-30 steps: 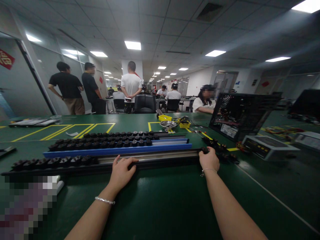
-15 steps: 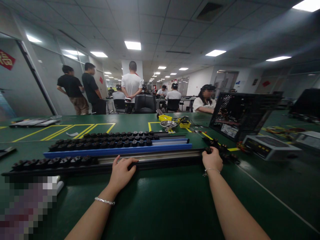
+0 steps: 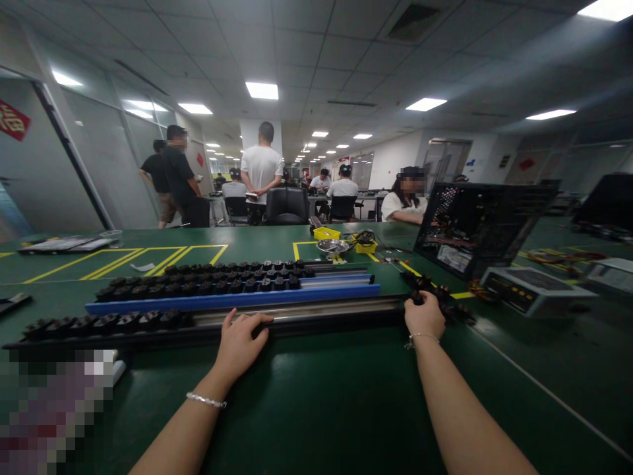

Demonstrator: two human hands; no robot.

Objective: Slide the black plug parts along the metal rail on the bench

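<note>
A long black rail [image 3: 321, 318] lies across the green table [image 3: 316, 409] in front of me, with small black parts [image 3: 113, 322] lined up on its left stretch. My left hand [image 3: 241, 342] rests on the rail's near edge, fingers curled over it. My right hand [image 3: 424, 316] is at the rail's right end, fingers closed on a small black part [image 3: 418, 298] beside a loose pile of the same parts [image 3: 440, 295]. Behind lies a blue rail [image 3: 232, 298] and a further rail, both carrying rows of black parts [image 3: 198, 285].
An open computer case [image 3: 475, 227] and a grey box [image 3: 534, 290] stand at the right. A metal bowl [image 3: 332, 247] and yellow trays [image 3: 326, 233] sit mid-table. A blurred patch [image 3: 54, 409] covers the near left. Several people stand and sit behind the table.
My right hand has shifted slightly right and away, to the pile of black parts at the rail's end. My left hand has stayed put. A person at the back left has walked away.
</note>
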